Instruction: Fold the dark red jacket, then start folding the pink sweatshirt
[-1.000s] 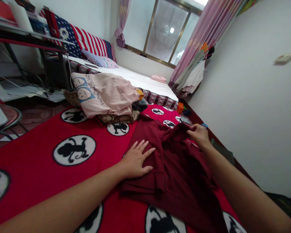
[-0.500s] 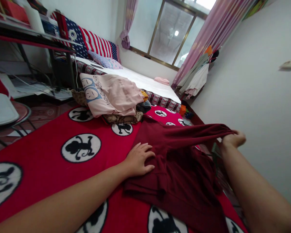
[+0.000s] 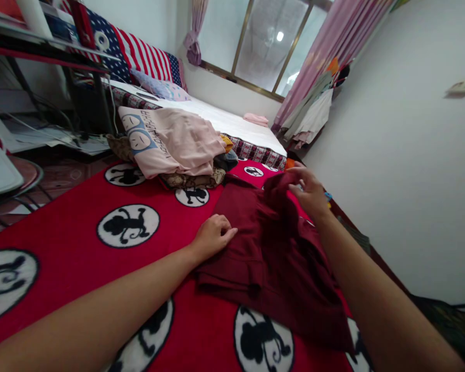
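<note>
Head view: I look down on a red blanket [image 3: 73,268] printed with white circles holding black monkey figures, spread wide across the near and middle of the scene. A dark maroon garment [image 3: 271,258] lies on it, right of centre, partly folded and rumpled. My left hand [image 3: 212,236] rests on the garment's left edge, fingers curled and pressed together against the cloth. My right hand [image 3: 309,192] is at the garment's far right corner, fingers bent around a raised fold of the maroon fabric, thumb and fingertips closing on it. Both bare forearms reach in from the near edge. Just beyond the garment, on the far part of the blanket, sits a pile of clothes [image 3: 170,144] topped by a pale pink top with round cartoon faces. Farther off lies a mattress [image 3: 232,124] with a white sheet, and a stars-and-stripes cloth [image 3: 139,57] hangs at far left. A window [image 3: 263,46] with pink curtains [image 3: 329,46] fills the far wall.
</note>
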Motion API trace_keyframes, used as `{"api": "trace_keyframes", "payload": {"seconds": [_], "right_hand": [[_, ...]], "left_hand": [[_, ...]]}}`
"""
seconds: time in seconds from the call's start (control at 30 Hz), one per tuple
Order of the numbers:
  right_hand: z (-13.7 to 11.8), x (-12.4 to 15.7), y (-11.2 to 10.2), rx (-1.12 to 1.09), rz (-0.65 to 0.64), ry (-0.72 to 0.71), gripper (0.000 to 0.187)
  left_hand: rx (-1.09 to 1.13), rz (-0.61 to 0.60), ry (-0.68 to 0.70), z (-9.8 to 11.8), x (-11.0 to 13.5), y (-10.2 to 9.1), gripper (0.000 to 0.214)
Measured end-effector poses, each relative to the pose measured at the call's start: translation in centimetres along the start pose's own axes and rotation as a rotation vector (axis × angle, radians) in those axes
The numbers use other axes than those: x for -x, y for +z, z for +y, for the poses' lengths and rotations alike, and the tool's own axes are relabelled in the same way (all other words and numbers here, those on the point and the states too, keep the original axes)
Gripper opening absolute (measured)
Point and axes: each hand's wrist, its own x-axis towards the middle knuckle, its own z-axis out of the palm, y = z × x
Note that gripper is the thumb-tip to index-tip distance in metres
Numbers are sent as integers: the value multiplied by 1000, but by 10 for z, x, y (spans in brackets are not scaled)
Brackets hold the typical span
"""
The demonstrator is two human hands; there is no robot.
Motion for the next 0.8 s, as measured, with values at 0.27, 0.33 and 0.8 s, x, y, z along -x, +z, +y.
{"api": "trace_keyframes", "payload": {"seconds": [0.27, 0.33, 0.8], "right_hand": [[-109, 91, 15, -56, -599, -15, 19], [-116, 117, 9, 72, -730, 17, 32], [-114, 166, 19, 117, -466, 70, 11]], "left_hand": [[159, 28, -86, 4, 1, -6, 30], [187, -9, -83, 4, -1, -6, 30], [-309, -686, 306, 50, 10, -57, 27]]}}
